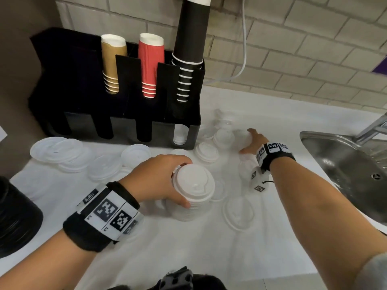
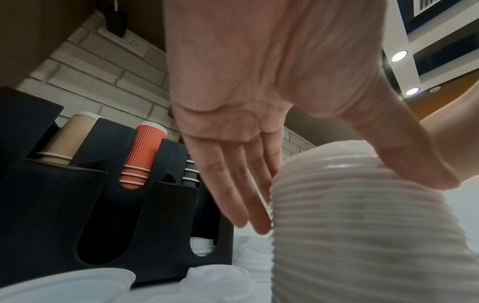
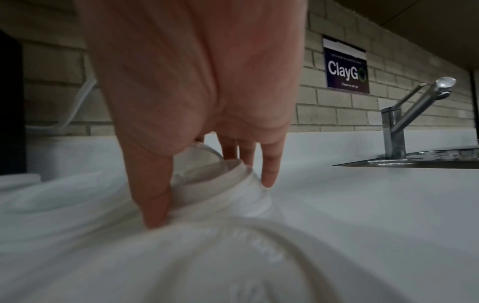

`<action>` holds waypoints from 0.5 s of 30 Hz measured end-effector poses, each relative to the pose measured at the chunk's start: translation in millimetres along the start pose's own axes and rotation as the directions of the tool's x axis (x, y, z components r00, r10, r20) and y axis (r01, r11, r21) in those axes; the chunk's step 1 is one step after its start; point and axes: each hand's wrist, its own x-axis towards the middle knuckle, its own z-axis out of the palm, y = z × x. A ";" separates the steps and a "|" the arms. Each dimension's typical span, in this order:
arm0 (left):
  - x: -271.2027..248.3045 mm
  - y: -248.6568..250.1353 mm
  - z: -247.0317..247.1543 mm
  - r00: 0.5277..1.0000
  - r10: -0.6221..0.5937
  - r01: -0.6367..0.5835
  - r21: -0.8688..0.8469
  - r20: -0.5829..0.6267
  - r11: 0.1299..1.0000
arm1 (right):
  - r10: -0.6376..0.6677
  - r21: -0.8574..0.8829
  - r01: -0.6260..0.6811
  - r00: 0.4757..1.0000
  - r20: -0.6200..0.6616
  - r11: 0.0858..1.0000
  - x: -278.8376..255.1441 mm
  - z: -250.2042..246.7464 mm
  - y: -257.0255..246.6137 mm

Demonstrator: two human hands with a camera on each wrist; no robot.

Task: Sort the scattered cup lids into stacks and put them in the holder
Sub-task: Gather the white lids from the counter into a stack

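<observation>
A: We start with the bench, white, with a steel sink sunk into its right end and a tap behind it.

B: Next largest, the black holder at the back left. We count three sleeves of cups in its rear slots: tan cups, red cups and black cups, each stack upright with bases up. We see a few white lids in the front right slot; the other front slots look dark.

A: Then the tall lid stack in mid-bench. Its long axis runs vertical, domes upward, ribbed rims showing down the side in the left wrist view.

B: Our left hand grasps it near the top, thumb on one side, fingers down the far side.

A: Our right hand reaches further back, fingertips pinching a short lid pile on the bench, right of the holder.

B: Loose lids lie flat around both, wider flat lids at the left.

A: Writing: we read "ClayGo" and "Clean as you go" on the dark wall sign. The wristbands carry black-and-white square codes.
</observation>
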 end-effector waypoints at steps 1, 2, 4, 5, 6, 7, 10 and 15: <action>-0.1 -0.1 0.3 1.000 -0.003 0.003 -0.001 0.000 1.000 | -0.005 -0.024 0.006 1.000 0.003 1.000 2.4 1.5 0.3; -0.2 -0.5 0.2 1.000 -0.005 0.005 0.000 0.000 1.000 | -0.006 -0.034 0.006 1.000 0.002 0.999 3.2 1.0 -0.1; -0.3 -0.8 0.1 1.000 -0.006 0.006 0.004 0.002 1.000 | -0.006 -0.006 0.006 1.000 -0.014 1.000 -0.3 -6.4 -1.1; -0.3 -0.7 -0.2 1.000 -0.004 0.004 0.006 0.002 1.000 | -0.019 0.022 0.020 0.999 -0.028 1.000 -3.3 -12.5 -1.0; -0.5 -0.6 -0.2 1.000 -0.002 0.002 0.009 0.003 1.000 | -0.044 0.047 0.045 0.999 -0.031 0.998 -7.2 -19.1 -1.0; -0.6 -0.4 -0.3 1.000 -0.001 0.001 0.012 0.004 1.000 | -0.078 0.063 0.078 0.997 -0.010 0.995 -12.2 -26.0 -0.9; -1.0 -0.3 -0.2 1.000 0.003 -0.003 0.008 -0.001 1.000 | -0.163 0.088 0.147 0.960 0.228 0.985 -33.3 -45.2 -3.1; -1.4 -0.2 -0.4 1.000 0.011 -0.011 0.008 -0.005 1.000 | -0.189 0.328 0.109 0.956 0.224 0.938 -37.4 -56.7 1.4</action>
